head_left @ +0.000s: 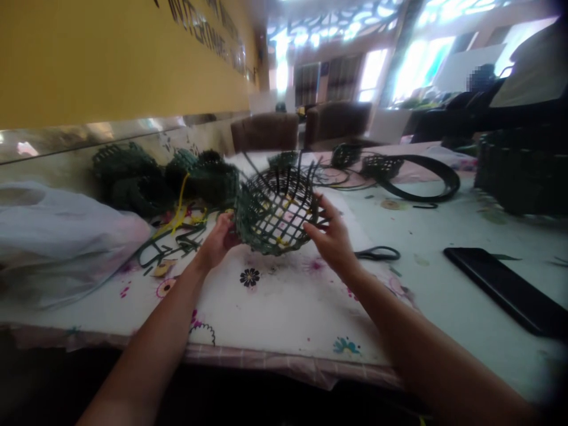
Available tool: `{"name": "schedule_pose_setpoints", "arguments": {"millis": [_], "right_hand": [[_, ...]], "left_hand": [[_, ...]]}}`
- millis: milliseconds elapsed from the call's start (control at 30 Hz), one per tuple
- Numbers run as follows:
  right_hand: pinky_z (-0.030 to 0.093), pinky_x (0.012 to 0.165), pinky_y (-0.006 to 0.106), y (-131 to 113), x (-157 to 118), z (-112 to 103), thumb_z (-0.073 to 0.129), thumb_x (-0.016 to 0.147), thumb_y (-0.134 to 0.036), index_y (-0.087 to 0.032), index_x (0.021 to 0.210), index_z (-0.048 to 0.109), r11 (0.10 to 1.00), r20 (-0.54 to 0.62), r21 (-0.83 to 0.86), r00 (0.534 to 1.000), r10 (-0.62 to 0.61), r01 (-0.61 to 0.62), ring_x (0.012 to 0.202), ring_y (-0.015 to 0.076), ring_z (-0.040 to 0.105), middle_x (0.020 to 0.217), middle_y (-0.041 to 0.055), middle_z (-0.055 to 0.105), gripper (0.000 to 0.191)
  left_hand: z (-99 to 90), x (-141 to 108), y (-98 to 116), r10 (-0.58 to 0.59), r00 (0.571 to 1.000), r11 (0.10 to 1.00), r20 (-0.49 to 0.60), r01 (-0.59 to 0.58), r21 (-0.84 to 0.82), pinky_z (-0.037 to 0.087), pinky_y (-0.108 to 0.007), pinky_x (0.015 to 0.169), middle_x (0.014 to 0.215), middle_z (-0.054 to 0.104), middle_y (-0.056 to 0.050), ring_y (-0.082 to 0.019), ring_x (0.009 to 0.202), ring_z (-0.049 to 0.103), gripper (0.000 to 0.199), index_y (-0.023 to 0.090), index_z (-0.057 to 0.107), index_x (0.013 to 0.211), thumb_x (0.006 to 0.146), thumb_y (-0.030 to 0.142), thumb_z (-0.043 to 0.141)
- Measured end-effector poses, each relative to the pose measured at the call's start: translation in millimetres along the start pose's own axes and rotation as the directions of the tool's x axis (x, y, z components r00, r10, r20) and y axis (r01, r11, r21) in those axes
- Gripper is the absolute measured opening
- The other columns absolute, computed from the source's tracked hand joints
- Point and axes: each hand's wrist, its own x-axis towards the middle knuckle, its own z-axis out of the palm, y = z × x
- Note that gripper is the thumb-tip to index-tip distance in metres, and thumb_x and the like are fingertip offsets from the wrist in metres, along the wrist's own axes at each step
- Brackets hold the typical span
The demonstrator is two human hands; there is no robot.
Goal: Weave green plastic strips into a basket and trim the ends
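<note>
The half-woven green basket (275, 210) sits in our left hand (217, 241), fingers hidden behind it; our spread right hand (332, 236) touches its side.

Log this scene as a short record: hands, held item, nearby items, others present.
left hand: grips one side of the basket
right hand: spread against the other side
held item: half-woven green basket, strip ends loose at top
nearest: scissors by right hand; yellow strips by left hand
also there: woven green pieces, dark strip coil, black phone, plastic bag
surface: floral cloth
others: person at upper right
</note>
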Motion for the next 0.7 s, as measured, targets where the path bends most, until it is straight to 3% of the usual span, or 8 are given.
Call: {"name": "schedule_pose_setpoints", "arguments": {"millis": [100,167,400,700], "right_hand": [[0.053,0.093,0.048,-10,-2,0,0.055,0.078,-0.017,-0.028,0.138,0.047,0.999,-0.083,-0.027,0.996,-0.044,0.042,0.118,0.0269,0.052,0.129,0.0101,0.053,0.061],[0.049,0.097,0.051,-18,-3,0,0.054,0.076,-0.014,-0.026,0.129,0.052,0.995,-0.092,-0.075,0.993,-0.074,0.067,0.118,0.0272,0.051,0.123,0.0098,0.055,0.054],[0.053,0.083,0.047,-31,-7,0,0.053,0.072,-0.01,-0.025,0.114,0.05,0.979,-0.061,-0.171,0.99,-0.124,0.112,0.111,0.0279,0.051,0.118,0.0095,0.052,0.045],[0.052,0.083,0.045,-34,-6,-1,0.051,0.067,-0.006,-0.025,0.11,0.049,0.964,-0.043,-0.225,0.987,-0.152,0.139,0.107,0.0271,0.05,0.115,0.0089,0.051,0.047]], "left_hand": [[-3.5,3,-1,-0.033,0.995,0.997,-0.095,0.04,0.068,0.056,-0.03,0.073,0.096,0.059,0.001,-0.012,0.079,0.061,0.045,0.021,0.053,0.098,0.075,0.052,0.075],[-8.0,4,0,-0.054,0.993,0.992,-0.108,0.066,0.105,0.056,-0.029,0.074,0.096,0.061,0.001,-0.012,0.081,0.062,0.045,0.019,0.056,0.096,0.07,0.046,0.081],[-20.4,5,2,-0.118,0.981,0.971,-0.151,0.146,0.189,0.054,-0.028,0.073,0.091,0.067,-0.004,-0.013,0.079,0.063,0.041,0.014,0.066,0.095,0.065,0.034,0.084],[-27.4,6,-4,-0.161,0.968,0.953,-0.194,0.203,0.224,0.055,-0.031,0.069,0.083,0.067,-0.005,-0.016,0.071,0.064,0.039,0.011,0.064,0.089,0.064,0.033,0.084]]}}
